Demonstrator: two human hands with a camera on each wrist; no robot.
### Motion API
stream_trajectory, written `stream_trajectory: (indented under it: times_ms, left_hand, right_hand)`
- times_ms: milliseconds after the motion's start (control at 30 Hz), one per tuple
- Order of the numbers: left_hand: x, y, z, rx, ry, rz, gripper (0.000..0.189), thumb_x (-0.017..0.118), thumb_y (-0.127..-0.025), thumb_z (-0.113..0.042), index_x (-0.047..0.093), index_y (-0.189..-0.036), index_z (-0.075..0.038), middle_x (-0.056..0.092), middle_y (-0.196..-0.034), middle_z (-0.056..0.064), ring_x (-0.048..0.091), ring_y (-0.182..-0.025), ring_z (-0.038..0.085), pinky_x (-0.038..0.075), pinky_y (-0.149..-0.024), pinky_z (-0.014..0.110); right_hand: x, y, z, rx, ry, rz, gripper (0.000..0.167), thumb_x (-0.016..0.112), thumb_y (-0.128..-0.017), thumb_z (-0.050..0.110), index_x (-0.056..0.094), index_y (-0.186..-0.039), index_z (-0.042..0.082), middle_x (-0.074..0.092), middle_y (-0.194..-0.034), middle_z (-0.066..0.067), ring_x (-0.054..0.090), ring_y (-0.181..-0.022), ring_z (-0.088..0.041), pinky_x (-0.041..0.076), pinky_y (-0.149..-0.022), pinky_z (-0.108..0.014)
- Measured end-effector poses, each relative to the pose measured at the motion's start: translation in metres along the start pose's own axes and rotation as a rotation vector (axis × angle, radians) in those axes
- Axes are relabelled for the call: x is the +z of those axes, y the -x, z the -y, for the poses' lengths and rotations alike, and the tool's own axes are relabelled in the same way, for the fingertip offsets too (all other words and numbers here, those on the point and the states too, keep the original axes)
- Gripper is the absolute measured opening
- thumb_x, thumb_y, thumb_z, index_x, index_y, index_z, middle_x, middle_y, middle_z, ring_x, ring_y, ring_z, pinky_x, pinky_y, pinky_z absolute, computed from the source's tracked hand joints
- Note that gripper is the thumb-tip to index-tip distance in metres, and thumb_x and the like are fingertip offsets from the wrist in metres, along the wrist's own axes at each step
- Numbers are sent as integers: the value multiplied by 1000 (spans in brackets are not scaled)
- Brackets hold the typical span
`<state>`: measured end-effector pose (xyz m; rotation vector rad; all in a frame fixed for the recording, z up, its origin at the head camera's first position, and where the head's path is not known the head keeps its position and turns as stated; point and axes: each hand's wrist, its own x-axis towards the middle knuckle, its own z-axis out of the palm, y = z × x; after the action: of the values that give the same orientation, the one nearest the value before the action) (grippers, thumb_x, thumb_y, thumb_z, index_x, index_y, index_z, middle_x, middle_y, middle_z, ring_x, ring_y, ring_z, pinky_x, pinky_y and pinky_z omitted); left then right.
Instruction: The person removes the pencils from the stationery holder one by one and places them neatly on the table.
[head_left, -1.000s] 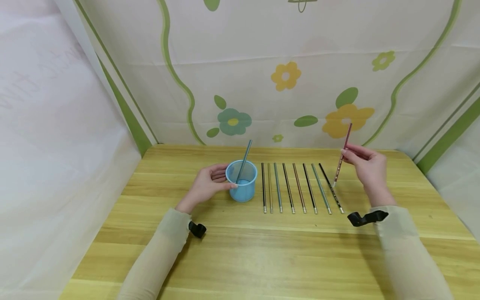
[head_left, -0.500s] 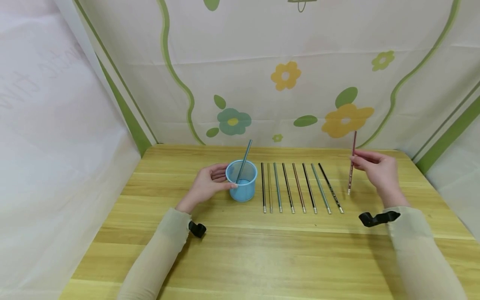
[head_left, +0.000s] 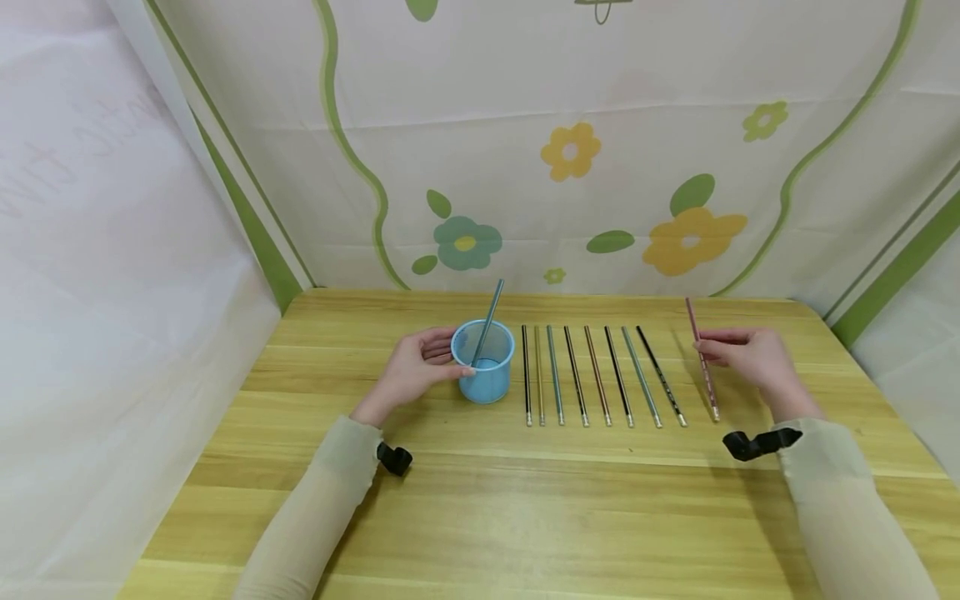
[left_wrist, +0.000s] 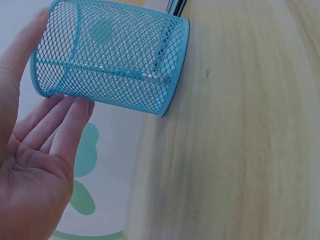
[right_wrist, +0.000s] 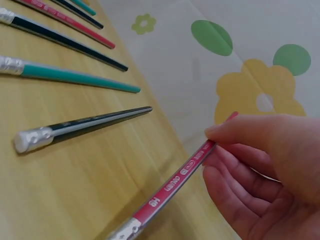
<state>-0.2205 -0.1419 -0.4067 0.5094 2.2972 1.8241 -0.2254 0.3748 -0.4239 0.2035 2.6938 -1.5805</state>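
Observation:
My left hand (head_left: 411, 368) holds a blue mesh pencil cup (head_left: 486, 387) from its left side, the thumb in front and the fingers behind. One teal pencil (head_left: 490, 317) leans inside the cup. At the right of the table my right hand (head_left: 753, 360) pinches a red pencil (head_left: 707, 375) between thumb and fingers, its silver ferrule end low and toward me. White "HB" lettering shows on this red pencil (right_wrist: 175, 184) in the right wrist view. Left of it lies a dark patterned pencil (head_left: 662, 377), slanted, not touching it.
Several pencils lie side by side between the cup and the right hand, among them a teal one (head_left: 642, 377) and a gold one (head_left: 539, 375), eraser ends toward me. A flower-printed cloth (head_left: 480, 167) rises behind the wooden table (head_left: 525, 517).
The right hand has moved right and toward me, bringing the red pencil from upright above the dark pencil down to a low slant beside the row. The left hand and cup have stayed still.

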Motion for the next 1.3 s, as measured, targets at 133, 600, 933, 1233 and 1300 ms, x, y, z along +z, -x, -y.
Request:
stream_trajectory:
  times_ms: [133,600,933,1233,1300]
  left_hand:
    - [0,-1,1,2,-2,2,65,85,-84,-5,54,-139,10,59,-136,25,60,-123,36,50,-104,42]
    - [-4,-12,32,9,-2,-7,69,87,-84,-10,54,-143,2,60,-138,18,60,-124,32,50,-104,39]
    - [-3,-13,33,25,-15,-12,67,89,-82,-15,59,-139,-1,64,-133,14,63,-121,28,53,-101,35]
    - [-3,-13,33,32,-14,-13,67,90,-81,-17,59,-139,-1,64,-133,13,63,-120,27,53,-100,34]
    - [-3,-14,34,32,-13,-13,68,90,-81,-17,58,-139,-1,64,-133,14,63,-121,28,53,-101,35]
  right_hand:
    - [5,-2,-9,13,0,33,55,74,-97,26,59,-133,-13,76,-94,1,72,-81,-5,58,-74,-18]
    - [32,-3,-24,34,105,-71,46,74,-96,31,70,-125,-5,72,-109,-17,68,-77,-6,59,-63,-23]
    - [36,-1,-19,40,140,-80,40,72,-98,27,71,-123,-5,71,-111,-22,69,-76,-7,59,-62,-24]
    - [38,0,-18,48,149,-73,38,71,-98,25,71,-123,-5,73,-106,-20,69,-75,-9,60,-61,-27]
    - [39,0,-19,48,148,-74,38,71,-98,24,70,-123,-5,73,-105,-19,69,-75,-10,60,-60,-27]
